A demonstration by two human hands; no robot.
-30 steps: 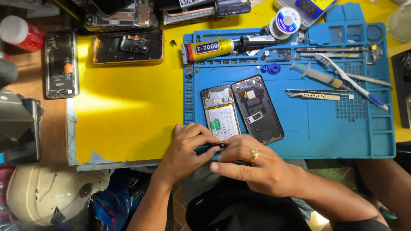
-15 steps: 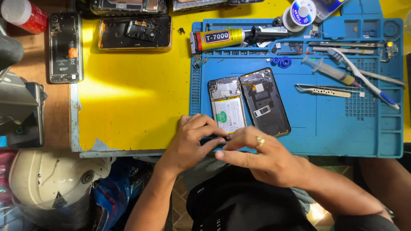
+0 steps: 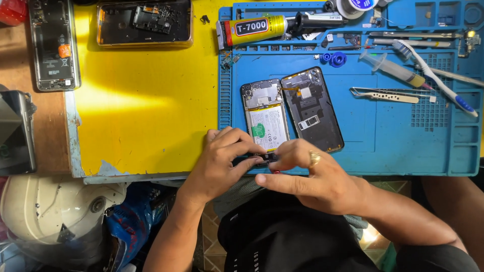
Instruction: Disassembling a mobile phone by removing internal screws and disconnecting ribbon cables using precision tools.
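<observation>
Both hands meet at the near edge of the blue silicone repair mat [image 3: 383,146], working on the bottom end of an opened smartphone [image 3: 265,118]. The left hand [image 3: 219,163] curls its fingers over the phone's lower left corner, thumb and forefinger pinched at a small dark part right at the phone's bottom edge. The right hand [image 3: 312,179], a gold ring [image 3: 314,159] on one finger, presses in from the other side, fingertips closed on that same spot — what exactly sits between them is too small to tell.

The phone lies face down, its back removed, battery and green sticker showing. Just beside it on the right, tilted slightly, lies the detached back cover [image 3: 312,108]. Farther right on the mat rest metal tweezers [image 3: 385,94], a syringe [image 3: 393,70] and a toothbrush [image 3: 433,78]; a yellow glue tube [image 3: 267,27] lies along the mat's top trays. On the yellow tabletop [image 3: 146,106] to the left sits another stripped phone frame [image 3: 145,22], well apart from the hands.
</observation>
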